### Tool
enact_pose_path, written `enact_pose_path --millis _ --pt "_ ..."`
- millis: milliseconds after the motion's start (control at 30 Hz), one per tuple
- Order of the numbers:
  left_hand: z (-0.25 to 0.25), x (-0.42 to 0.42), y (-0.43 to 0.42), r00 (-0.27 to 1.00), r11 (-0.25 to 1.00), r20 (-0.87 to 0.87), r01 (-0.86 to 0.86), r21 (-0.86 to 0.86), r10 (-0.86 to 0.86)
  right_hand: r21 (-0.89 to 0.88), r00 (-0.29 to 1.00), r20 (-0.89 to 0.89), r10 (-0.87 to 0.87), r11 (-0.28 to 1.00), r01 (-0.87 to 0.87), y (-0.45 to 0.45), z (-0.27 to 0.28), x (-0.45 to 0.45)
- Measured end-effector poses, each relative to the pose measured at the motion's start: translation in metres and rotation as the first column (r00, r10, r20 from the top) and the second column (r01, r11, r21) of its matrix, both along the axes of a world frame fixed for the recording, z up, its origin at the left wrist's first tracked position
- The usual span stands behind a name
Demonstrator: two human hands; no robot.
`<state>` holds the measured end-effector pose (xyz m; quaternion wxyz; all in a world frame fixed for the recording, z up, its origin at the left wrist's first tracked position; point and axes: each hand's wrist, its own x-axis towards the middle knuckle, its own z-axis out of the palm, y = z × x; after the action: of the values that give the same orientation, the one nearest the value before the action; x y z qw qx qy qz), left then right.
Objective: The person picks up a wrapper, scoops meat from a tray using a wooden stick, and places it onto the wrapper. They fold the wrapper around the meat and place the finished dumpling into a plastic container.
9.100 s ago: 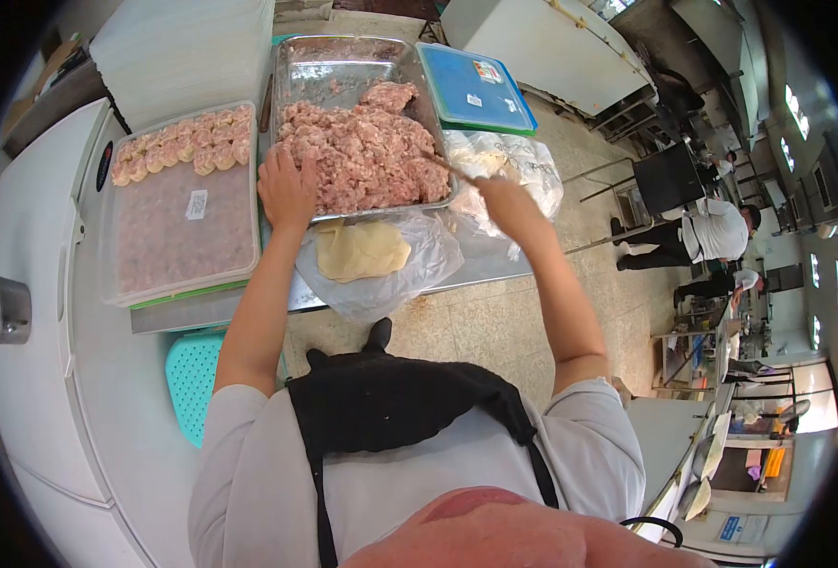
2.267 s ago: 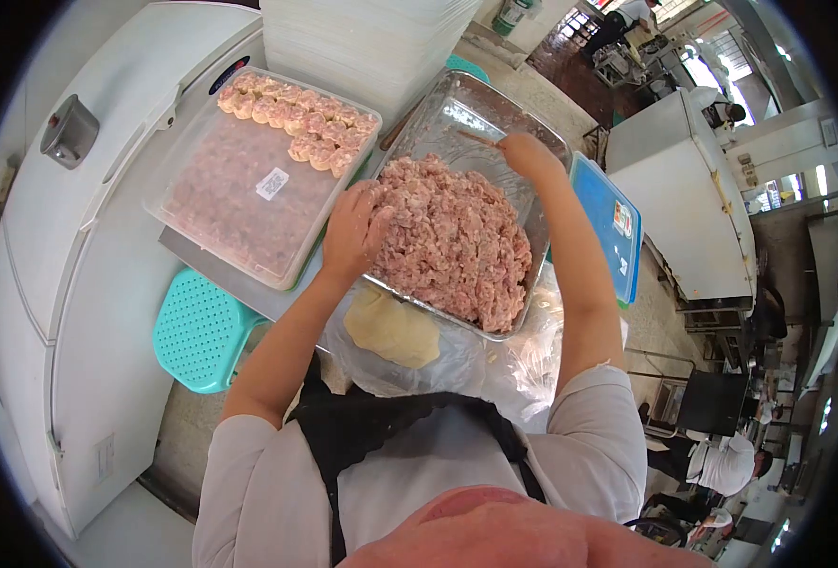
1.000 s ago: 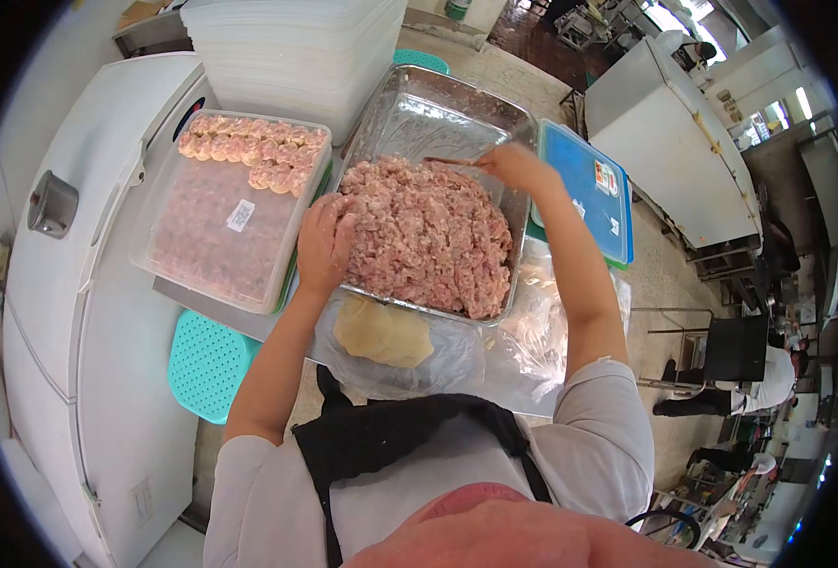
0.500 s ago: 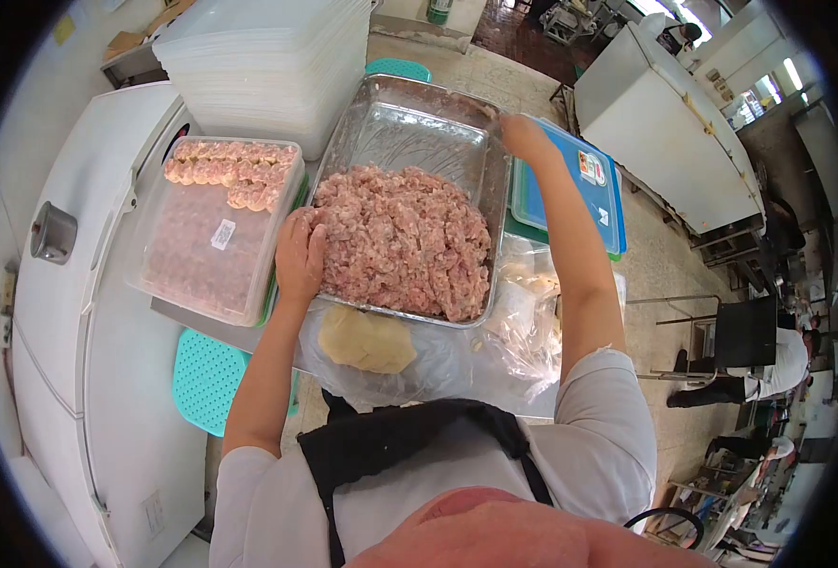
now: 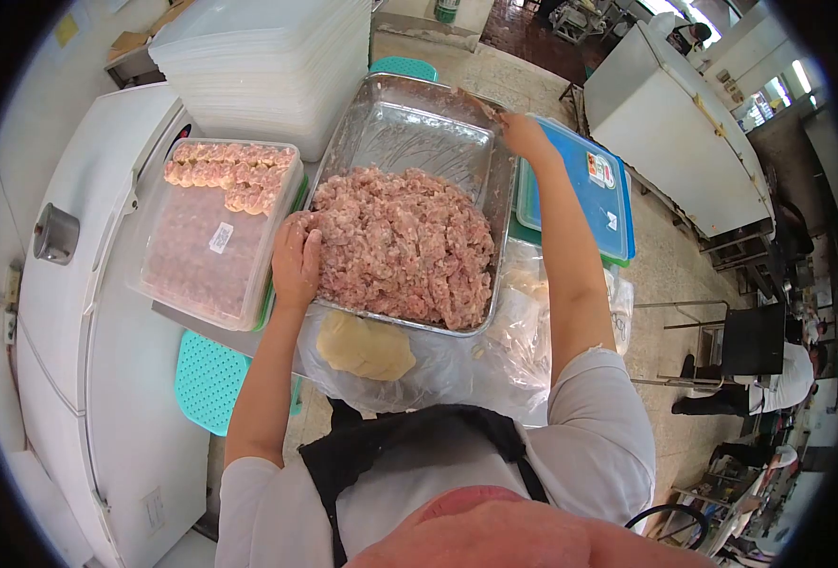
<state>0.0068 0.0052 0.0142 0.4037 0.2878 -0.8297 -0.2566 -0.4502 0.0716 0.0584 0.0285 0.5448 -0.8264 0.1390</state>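
Observation:
A metal tray holds a mound of minced meat in its nearer part; the far part shows a smeared bottom. My left hand is closed over the tray's left rim, beside the meat. At the far right corner, my right hand is closed round a thin wooden spatula, which lies over the tray's far rim. Round dough wrappers rest on a plastic bag just below the tray. Left of the tray is a clear box with rows of filled dumplings on its lid.
A stack of white trays stands at the back left. Blue-lidded boxes and a plastic bag lie on the right. A turquoise stool is below left. Another person stands far off at the right.
My right hand has moved the spatula from the meat to the tray's far right corner. My left hand stays at the left rim. The camera view has turned and shifted.

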Motion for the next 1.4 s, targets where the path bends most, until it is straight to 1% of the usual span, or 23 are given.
enact_pose_path --millis 33,167,267,333,467,533,567,633,667,733,767,833,867,933,967,1033,1067,1133,1167,1233,1267,1333,1400 --pt "0.0 0.0 0.0 1.0 1.0 -0.003 0.001 0.008 -0.001 0.042 1.0 0.002 0.008 0.999 -0.008 0.001 -0.001 -0.002" --pt "0.003 -0.001 0.002 1.0 1.0 -0.01 -0.007 0.029 0.007 0.036 1.0 0.012 -0.006 0.999 0.005 0.0 -0.009 -0.005" --pt "0.001 -0.001 0.001 1.0 1.0 0.006 -0.008 0.019 0.008 0.008 1.0 0.021 0.006 1.0 -0.007 -0.004 -0.014 -0.006" --pt "0.002 -0.001 0.001 1.0 1.0 0.0 -0.003 0.02 0.003 -0.024 0.996 0.085 -0.023 0.999 0.025 -0.005 -0.012 0.0" --pt "0.003 -0.002 0.002 1.0 1.0 -0.002 -0.01 0.019 0.01 -0.035 0.993 0.114 -0.023 0.999 0.027 -0.011 -0.014 0.004" --pt "0.003 -0.002 0.002 1.0 1.0 0.002 -0.012 0.021 0.012 -0.122 0.965 0.26 0.041 0.992 -0.009 -0.007 -0.001 0.014" --pt "0.003 -0.001 0.002 1.0 1.0 0.006 -0.015 0.022 0.015 -0.12 0.965 0.26 0.042 0.993 -0.01 -0.003 0.007 0.02" --pt "0.001 -0.002 0.002 1.0 1.0 0.006 -0.017 0.012 0.017 -0.139 0.942 0.309 0.127 0.986 -0.088 0.008 0.026 0.03" --pt "0.0 -0.002 0.001 1.0 1.0 0.005 -0.017 -0.001 0.017 -0.136 0.943 0.309 0.124 0.987 -0.085 0.013 0.034 0.03" --pt "0.0 -0.002 0.001 1.0 1.0 0.006 -0.013 -0.002 0.013 0.03 0.978 0.039 0.205 0.978 -0.206 0.026 0.04 0.023" --pt "0.0 -0.002 0.001 1.0 1.0 0.007 -0.012 -0.006 0.012 0.033 0.979 0.04 0.198 0.979 -0.199 0.031 0.041 0.022" --pt "-0.001 -0.002 0.001 1.0 1.0 0.012 -0.014 -0.015 0.014 0.26 0.998 -0.041 0.039 0.965 -0.027 0.042 0.043 0.021" --pt "-0.001 -0.002 0.001 1.0 0.999 0.015 -0.023 -0.027 0.023 0.262 0.999 -0.04 0.027 0.965 -0.016 0.049 0.04 0.024" --pt "-0.002 -0.003 0.0 1.0 1.0 0.016 -0.004 -0.013 0.004 0.272 0.941 -0.337 0.039 0.96 0.058 0.065 0.035 0.051" --pt "-0.003 -0.002 0.0 1.0 1.0 0.017 0.001 -0.001 -0.001 0.275 0.942 -0.334 0.026 0.959 0.071 0.073 0.032 0.065" --pt "-0.004 -0.002 -0.001 1.0 1.0 0.02 0.012 -0.013 -0.011 0.297 0.952 -0.279 0.126 0.954 -0.039 0.089 0.024 0.098" --pt "-0.006 -0.002 -0.001 1.0 1.0 0.019 0.008 -0.028 -0.008 0.302 0.956 -0.271 0.111 0.953 -0.026 0.099 0.021 0.114" --pt "-0.009 -0.002 -0.003 1.0 0.998 0.01 0.023 -0.054 -0.022 0.299 0.952 -0.24 0.191 0.947 -0.115 0.119 0.022 0.144" --pt "-0.011 -0.002 -0.003 1.0 0.996 -0.005 0.022 -0.083 -0.023 0.303 0.957 -0.232 0.173 0.948 -0.097 0.13 0.024 0.156" --pt "-0.002 -0.002 0.002 0.999 0.997 0.012 0.042 -0.062 -0.042 0.293 0.939 -0.29 0.186 0.951 -0.098 0.152 0.031 0.178" --pt "0.001 -0.002 0.003 0.999 0.998 0.024 0.039 -0.049 -0.037 0.297 0.945 -0.284 0.165 0.952 -0.077 0.161 0.034 0.185" --pt "-0.003 -0.002 0.001 0.998 0.996 0.04 0.06 -0.065 -0.058 0.229 0.942 -0.315 0.118 0.972 -0.046 0.178 0.038 0.199" --pt "-0.007 -0.002 -0.001 0.995 0.993 0.056 0.091 -0.082 -0.086 0.273 0.961 -0.271 0.045 0.961 0.032 0.195 0.039 0.215"
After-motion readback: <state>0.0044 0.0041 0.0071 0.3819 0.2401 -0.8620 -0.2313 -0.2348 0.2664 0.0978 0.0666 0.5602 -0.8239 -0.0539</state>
